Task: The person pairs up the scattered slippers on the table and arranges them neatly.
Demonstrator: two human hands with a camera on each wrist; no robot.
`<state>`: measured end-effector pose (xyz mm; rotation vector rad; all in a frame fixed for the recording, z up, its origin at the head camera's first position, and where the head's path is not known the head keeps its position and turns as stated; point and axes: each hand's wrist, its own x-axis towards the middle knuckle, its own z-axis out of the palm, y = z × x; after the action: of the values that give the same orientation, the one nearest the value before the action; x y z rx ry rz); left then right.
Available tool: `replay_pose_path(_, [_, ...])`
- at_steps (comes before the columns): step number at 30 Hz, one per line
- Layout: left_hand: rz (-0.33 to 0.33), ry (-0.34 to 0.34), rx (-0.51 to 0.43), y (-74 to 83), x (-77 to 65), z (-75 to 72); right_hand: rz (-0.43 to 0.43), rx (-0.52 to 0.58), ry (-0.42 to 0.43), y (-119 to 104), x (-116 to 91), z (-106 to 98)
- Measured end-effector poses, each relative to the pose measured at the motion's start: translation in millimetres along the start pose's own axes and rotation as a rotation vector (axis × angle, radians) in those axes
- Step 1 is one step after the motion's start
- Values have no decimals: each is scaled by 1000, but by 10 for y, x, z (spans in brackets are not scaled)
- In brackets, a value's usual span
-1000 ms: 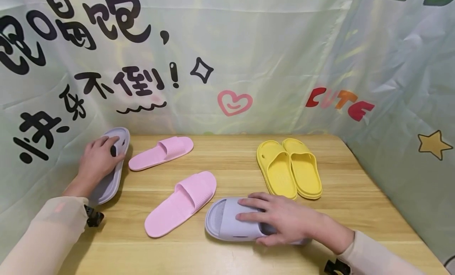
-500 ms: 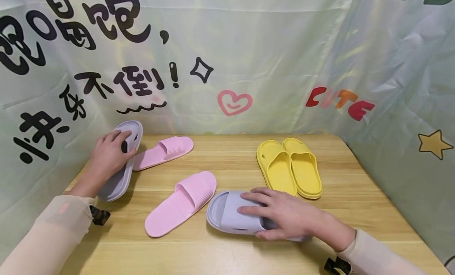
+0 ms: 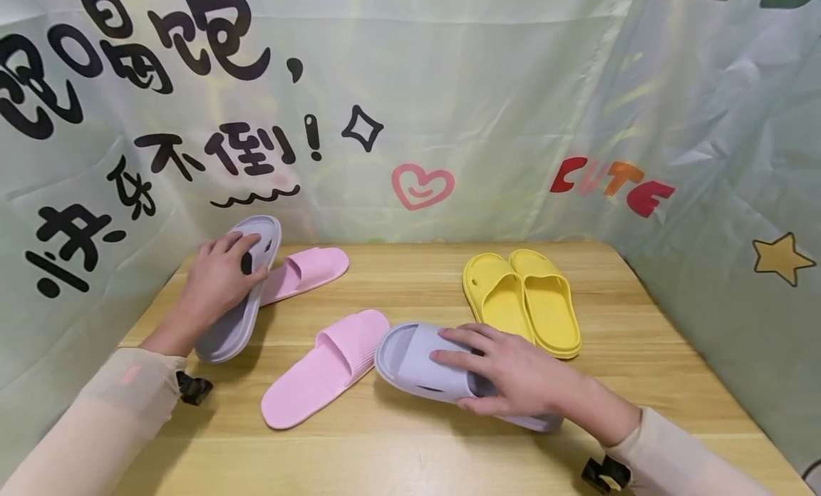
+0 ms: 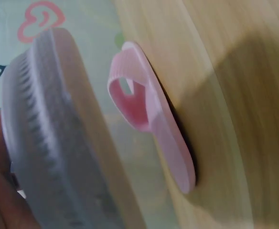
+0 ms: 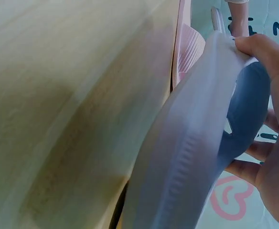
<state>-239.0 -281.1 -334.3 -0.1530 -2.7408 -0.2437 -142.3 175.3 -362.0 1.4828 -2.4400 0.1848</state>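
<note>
My left hand (image 3: 221, 279) grips a lavender slipper (image 3: 229, 332) across its strap, at the left of the table. That slipper fills the left side of the left wrist view, raised off the wood. My right hand (image 3: 526, 375) holds the matching lavender slipper (image 3: 417, 357) by the strap, thumb on the near side and fingers spread over the top. Its toe points left and is tipped up. Between the hands lies a pink slipper (image 3: 308, 385), its toe beside the right lavender toe. Behind it, another pink slipper (image 3: 314, 264) is partly covered by the left lavender one.
A pair of yellow slippers, one left (image 3: 507, 314) and one right (image 3: 554, 318), sits side by side behind my right hand, which overlaps the left one's heel. The wooden table (image 3: 641, 353) is enclosed by a printed cloth (image 3: 500, 111) at the back and sides.
My left hand has carried its lavender slipper right and slightly up, over the rear pink slipper's heel. The right hand has raised its slipper and tilted the toe up and away.
</note>
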Motion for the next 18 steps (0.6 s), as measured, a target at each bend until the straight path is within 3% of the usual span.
replay_pose_path(8, [45,12,6,197,15,9,76,-38,38,42,31,-4])
replay_pose_path(18, [86,14,-8,468,48,42,248,-33,33,115,95,-22])
